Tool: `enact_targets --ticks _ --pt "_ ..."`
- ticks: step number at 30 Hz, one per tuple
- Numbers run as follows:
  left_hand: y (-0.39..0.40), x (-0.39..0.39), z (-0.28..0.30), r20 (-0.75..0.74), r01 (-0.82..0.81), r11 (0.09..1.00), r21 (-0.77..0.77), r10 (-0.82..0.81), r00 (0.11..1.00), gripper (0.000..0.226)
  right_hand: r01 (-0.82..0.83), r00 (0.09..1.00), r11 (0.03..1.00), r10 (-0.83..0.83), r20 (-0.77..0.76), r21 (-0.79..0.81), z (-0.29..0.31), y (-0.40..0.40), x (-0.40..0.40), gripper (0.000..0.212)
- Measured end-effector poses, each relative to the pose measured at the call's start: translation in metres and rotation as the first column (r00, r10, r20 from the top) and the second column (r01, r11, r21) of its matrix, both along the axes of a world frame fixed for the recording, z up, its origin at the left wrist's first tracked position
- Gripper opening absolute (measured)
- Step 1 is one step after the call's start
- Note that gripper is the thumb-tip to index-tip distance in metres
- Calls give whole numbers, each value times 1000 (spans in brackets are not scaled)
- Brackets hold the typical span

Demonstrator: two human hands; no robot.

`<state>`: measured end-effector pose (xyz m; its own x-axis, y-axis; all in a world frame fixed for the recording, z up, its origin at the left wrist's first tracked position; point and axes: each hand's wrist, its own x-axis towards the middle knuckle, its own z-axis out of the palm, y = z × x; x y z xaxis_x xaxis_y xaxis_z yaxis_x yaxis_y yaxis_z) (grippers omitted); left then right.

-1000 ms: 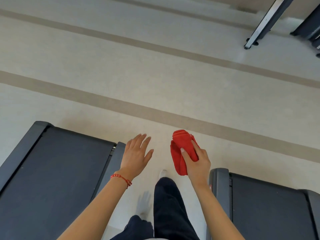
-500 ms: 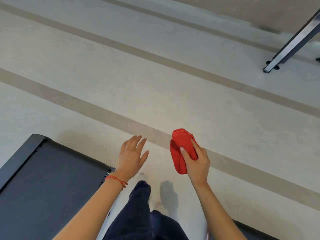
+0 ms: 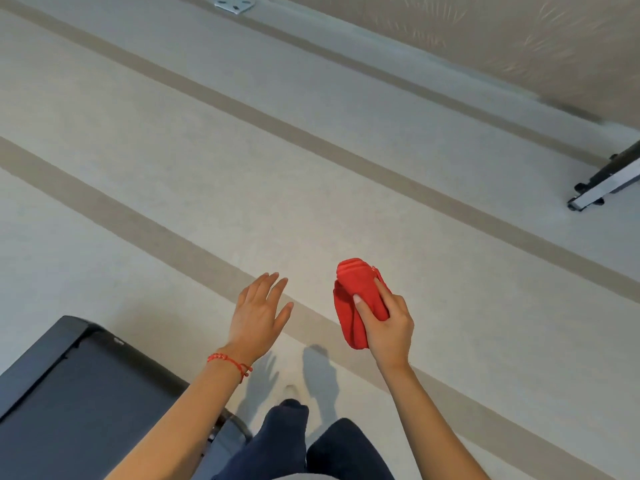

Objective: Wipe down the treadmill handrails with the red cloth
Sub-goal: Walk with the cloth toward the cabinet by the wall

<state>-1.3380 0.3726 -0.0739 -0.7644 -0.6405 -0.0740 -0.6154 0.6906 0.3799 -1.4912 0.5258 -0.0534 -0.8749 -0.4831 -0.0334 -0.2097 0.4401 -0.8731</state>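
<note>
The right hand point(image 3: 388, 327) clenches a folded red cloth point(image 3: 356, 303); the left hand point(image 3: 258, 313) is spread, grasping nothing, above the pale floor point(image 3: 207, 150).

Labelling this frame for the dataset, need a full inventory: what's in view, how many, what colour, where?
cloth: 1, red, folded, held in the right hand
treadmill deck: 1, dark grey, bottom left
floor: 1, pale grey with tan stripes, fills most of the view
equipment foot: 1, black and silver, right edge
metal plate: 1, silver, on the floor at the top edge
bracelet: 1, red, on the left wrist
trouser legs: 2, dark navy, bottom centre
shoe: 1 visible, white, only the toe shows
hands: left hand open, empty; right hand gripping the cloth
</note>
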Motion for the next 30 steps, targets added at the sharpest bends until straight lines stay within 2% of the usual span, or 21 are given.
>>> enact_targets --ticks 7,14,16,18,21,23,26,28,30 --pt "-84 -19 -1 -26 -200 980 1 200 979 59 -155 988 988 155 -24 14 -2 -114 -38 55" --pt "-160 -31 -3 -29 -391 920 11 391 920 66 -372 928 928 373 -25 11 -10 -230 -74 52" --pt "-189 -32 -1 -22 -528 847 66 530 848 70 -489 872 872 490 -17 28 -12 -280 -84 52" --pt "-200 -34 -1 -33 -562 826 42 563 826 68 -523 852 852 523 -24 17 -8 -301 -91 51" --pt "-224 -32 -1 -70 -647 763 4 646 761 46 -630 777 777 630 -15 16 -7 -356 -97 51" --pt "-237 -27 -2 -70 -698 716 -17 695 715 42 -673 739 739 674 -4 19 -8 -387 -96 50" --pt "-257 -16 -4 -43 -768 640 -7 767 640 47 -741 671 671 741 8 14 -10 -426 -85 51" --pt "-275 -8 -4 -16 -789 614 8 789 614 60 -778 628 628 778 7 22 -13 -455 -76 52" --pt "-298 2 -7 -10 -810 586 30 810 586 64 -802 597 597 802 18 25 -17 -485 -65 52"
